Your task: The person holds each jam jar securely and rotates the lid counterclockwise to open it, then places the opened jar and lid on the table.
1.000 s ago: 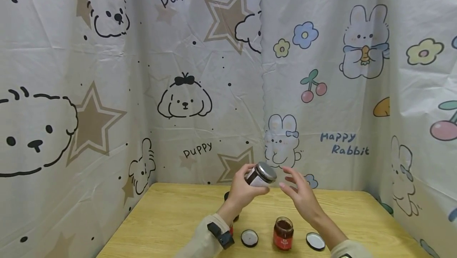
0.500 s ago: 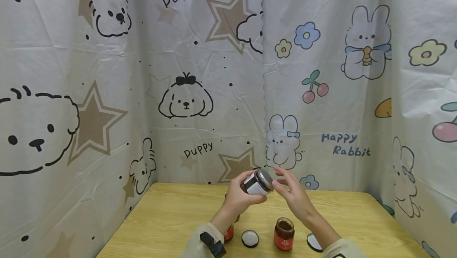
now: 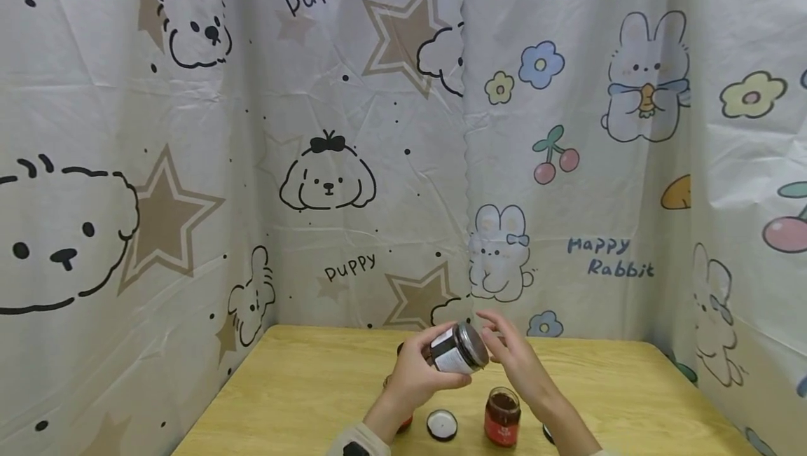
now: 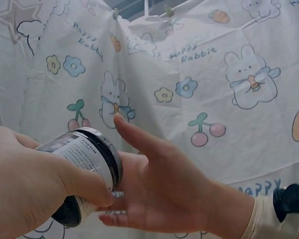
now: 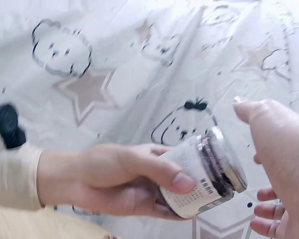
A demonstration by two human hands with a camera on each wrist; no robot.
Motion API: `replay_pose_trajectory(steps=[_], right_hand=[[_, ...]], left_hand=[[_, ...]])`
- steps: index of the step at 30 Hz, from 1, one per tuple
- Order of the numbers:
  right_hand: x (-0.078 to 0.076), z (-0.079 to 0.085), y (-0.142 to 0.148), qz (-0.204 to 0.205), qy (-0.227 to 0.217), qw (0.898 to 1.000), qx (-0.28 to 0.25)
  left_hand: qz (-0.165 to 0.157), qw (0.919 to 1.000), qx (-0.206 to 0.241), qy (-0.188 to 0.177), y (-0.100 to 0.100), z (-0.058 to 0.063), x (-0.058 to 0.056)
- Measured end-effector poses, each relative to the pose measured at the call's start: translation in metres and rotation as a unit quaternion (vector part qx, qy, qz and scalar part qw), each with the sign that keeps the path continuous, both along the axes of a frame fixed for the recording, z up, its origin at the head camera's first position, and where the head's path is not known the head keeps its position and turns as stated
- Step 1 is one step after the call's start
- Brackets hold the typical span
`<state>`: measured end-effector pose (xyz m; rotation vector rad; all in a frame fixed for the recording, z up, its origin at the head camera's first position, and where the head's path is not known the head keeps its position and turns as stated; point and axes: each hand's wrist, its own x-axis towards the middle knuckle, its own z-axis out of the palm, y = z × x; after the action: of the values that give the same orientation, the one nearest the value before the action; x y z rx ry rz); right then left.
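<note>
My left hand (image 3: pixel 412 375) grips a glass jar (image 3: pixel 449 354) with a white and black label, thumb along its side. The jar is held above the table, tilted over to the right, with its silver lid (image 5: pixel 229 159) on. Beside that lid is my right hand (image 3: pixel 517 358), thumb spread apart from the fingers and nothing held in it. In the left wrist view the right palm faces the lid, and the fingers pass partly behind the jar.
An open jar (image 3: pixel 502 419) with a red label and dark contents stands on the wooden table (image 3: pixel 302 386). A loose lid (image 3: pixel 442 426) lies upturned to its left. Another lid (image 3: pixel 548 433) is mostly hidden by my right forearm. Red-labelled glass (image 3: pixel 406 424) shows behind my left wrist.
Both hands and the gripped jar have come down toward the table. My right hand has moved left, closer to the silver lid, and its forearm now covers most of the lid at right.
</note>
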<state>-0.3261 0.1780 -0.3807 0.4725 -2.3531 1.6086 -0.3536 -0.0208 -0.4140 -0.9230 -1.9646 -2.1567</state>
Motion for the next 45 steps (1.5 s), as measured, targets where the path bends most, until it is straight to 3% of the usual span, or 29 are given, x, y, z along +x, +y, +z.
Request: replay_pose_trajectory(steps=[10, 14, 19, 26, 34, 45], right_hand=[[0.015, -0.008, -0.002, -0.016, 0.001, 1.000, 0.022], [0.018, -0.005, -0.004, -0.036, 0.005, 0.998, 0.054], [0.019, -0.002, -0.005, -0.059, -0.020, 0.996, 0.071], [0.015, -0.004, 0.001, -0.022, -0.045, 0.996, 0.068], [0.015, 0.000, 0.003, -0.002, -0.039, 0.997, 0.072], [0.021, 0.002, 0.006, 0.037, -0.023, 0.998, 0.045]], left_hand=[[0.050, 0.9976, -0.023, 0.041, -0.006, 0.003, 0.015], [0.051, 0.9973, -0.032, 0.041, -0.007, 0.002, 0.015], [0.045, 0.9974, -0.032, 0.047, -0.006, -0.002, 0.012], [0.042, 0.9970, -0.045, 0.045, -0.006, -0.006, 0.009], [0.029, 0.9981, -0.037, 0.039, -0.008, -0.001, 0.009], [-0.005, 0.9999, -0.014, 0.001, -0.010, 0.000, 0.010]])
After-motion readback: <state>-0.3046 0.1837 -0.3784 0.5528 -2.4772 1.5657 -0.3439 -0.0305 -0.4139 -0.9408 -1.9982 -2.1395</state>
